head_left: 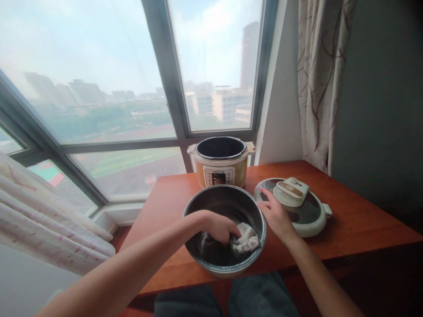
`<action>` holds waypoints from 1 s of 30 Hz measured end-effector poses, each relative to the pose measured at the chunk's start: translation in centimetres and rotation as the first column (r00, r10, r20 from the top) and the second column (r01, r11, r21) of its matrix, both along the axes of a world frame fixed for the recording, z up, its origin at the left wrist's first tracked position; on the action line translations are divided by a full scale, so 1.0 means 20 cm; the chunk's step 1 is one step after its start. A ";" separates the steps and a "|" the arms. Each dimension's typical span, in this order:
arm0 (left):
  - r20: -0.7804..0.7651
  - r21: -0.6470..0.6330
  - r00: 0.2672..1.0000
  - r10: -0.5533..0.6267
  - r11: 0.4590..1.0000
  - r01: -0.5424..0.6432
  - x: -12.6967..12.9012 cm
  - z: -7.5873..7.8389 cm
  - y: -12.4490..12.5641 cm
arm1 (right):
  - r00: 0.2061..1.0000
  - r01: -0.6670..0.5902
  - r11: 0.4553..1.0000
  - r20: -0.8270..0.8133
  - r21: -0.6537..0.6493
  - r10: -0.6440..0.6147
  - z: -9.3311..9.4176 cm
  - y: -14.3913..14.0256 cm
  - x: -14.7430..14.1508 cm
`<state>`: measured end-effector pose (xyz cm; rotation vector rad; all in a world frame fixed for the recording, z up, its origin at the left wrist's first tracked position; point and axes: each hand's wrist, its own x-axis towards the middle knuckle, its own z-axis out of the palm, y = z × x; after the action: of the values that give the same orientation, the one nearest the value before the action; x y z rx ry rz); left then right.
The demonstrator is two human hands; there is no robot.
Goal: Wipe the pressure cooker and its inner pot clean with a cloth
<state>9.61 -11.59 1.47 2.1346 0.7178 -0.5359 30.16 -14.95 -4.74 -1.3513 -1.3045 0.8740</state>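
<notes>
My left hand [218,226] reaches down inside a dark inner pot [202,207] of a cooker, its fingers closed on a whitish-grey cloth [246,240] that lies against the pot's inner wall. The pot tilts toward me near the table's front edge. At the pot's right rim my right hand [276,215] grips the edge, with the index finger stretched out; some of its fingers are hidden. Right behind the pot stands the electric pressure cooker body [201,169], its top uncovered. Beside my right hand rests the cooker's round lid [312,229], with its handle facing up.
The reddish-brown wooden table [346,202] carries all of these. Large slanted windows [112,66] rise behind it, with a light patterned curtain [317,79] at the right and another curtain [42,215] at the left. My legs [261,295] are under the front edge.
</notes>
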 end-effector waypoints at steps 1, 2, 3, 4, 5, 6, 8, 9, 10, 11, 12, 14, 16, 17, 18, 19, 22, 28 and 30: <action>0.009 0.044 1.000 0.023 0.999 -0.024 0.01 0.00 0.00 | 1.000 0.010 1.000 0.014 -0.001 -0.010 0.00 0.00 0.00; 0.025 0.102 0.998 0.061 0.993 -0.064 0.02 -0.01 0.00 | 0.999 0.019 1.000 0.026 -0.001 -0.018 -0.01 -0.01 -0.01; 0.040 0.164 0.994 0.105 0.980 -0.110 0.04 -0.01 0.01 | 0.999 0.027 1.000 0.033 0.002 -0.027 -0.02 -0.03 -0.01; 0.054 0.224 0.987 0.150 0.962 -0.159 0.05 -0.02 0.03 | 0.999 0.034 0.999 0.036 0.006 -0.034 -0.02 -0.05 -0.02; 0.064 0.280 0.979 0.194 0.938 -0.204 0.05 -0.03 0.04 | 0.999 0.040 0.999 0.036 0.012 -0.041 -0.03 -0.08 -0.02; 0.069 0.331 0.970 0.235 0.912 -0.244 0.06 -0.04 0.06 | 0.998 0.044 0.999 0.034 0.018 -0.044 -0.04 -0.11 -0.02; 0.064 0.419 0.951 0.302 0.857 -0.301 0.06 -0.06 0.09 | 0.998 0.044 0.999 0.040 0.021 -0.044 -0.04 -0.16 -0.03; 0.056 0.458 0.943 0.328 0.831 -0.316 0.05 -0.07 0.10 | 0.998 0.045 0.999 0.052 0.018 -0.046 -0.04 -0.19 -0.04; 0.047 0.493 0.938 0.343 0.809 -0.321 0.04 -0.08 0.10 | 0.996 0.049 0.999 0.069 0.016 -0.050 -0.04 -0.21 -0.05; 0.039 0.524 0.937 0.347 0.792 -0.315 0.04 -0.08 0.10 | 0.995 0.057 0.998 0.084 0.016 -0.058 -0.03 -0.22 -0.06; 0.031 0.549 0.941 0.337 0.781 -0.298 0.04 -0.08 0.09 | 0.993 0.065 0.998 0.094 0.021 -0.067 -0.03 -0.23 -0.06; 0.013 0.577 0.959 0.283 0.782 -0.238 0.06 -0.09 0.06 | 0.993 0.075 0.996 0.086 0.048 -0.079 -0.02 -0.24 -0.08; -0.011 0.573 0.979 0.204 0.803 -0.161 0.11 -0.09 0.02 | 0.995 0.073 0.995 0.059 0.073 -0.077 -0.03 -0.24 -0.09; -0.024 0.562 0.986 0.164 0.818 -0.122 0.15 -0.09 0.00 | 0.996 0.071 0.994 0.050 0.081 -0.076 -0.03 -0.23 -0.10; -0.039 0.548 0.991 0.124 0.833 -0.083 0.18 -0.09 -0.03 | 0.996 0.073 0.993 0.045 0.088 -0.077 -0.04 -0.23 -0.10; -0.055 0.531 0.995 0.086 0.846 -0.044 0.21 -0.09 -0.04 | 0.996 0.076 0.993 0.046 0.094 -0.080 -0.04 -0.23 -0.10; -0.116 0.462 0.993 -0.018 0.884 0.070 0.26 -0.08 -0.08 | 0.995 0.073 0.991 0.065 0.115 -0.081 -0.05 -0.22 -0.10; -0.206 0.148 0.941 -0.269 0.942 0.302 0.09 -0.05 -0.03 | 0.992 0.074 0.989 0.087 0.131 -0.086 -0.05 -0.22 -0.10; -0.242 0.102 0.925 -0.291 0.941 0.323 0.00 -0.07 0.00 | 0.993 0.072 0.989 0.086 0.128 -0.084 -0.05 -0.21 -0.10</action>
<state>9.62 -11.66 0.08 2.3606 0.5542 -0.9320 28.10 -19.25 -5.76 -1.3478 -1.3443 0.6730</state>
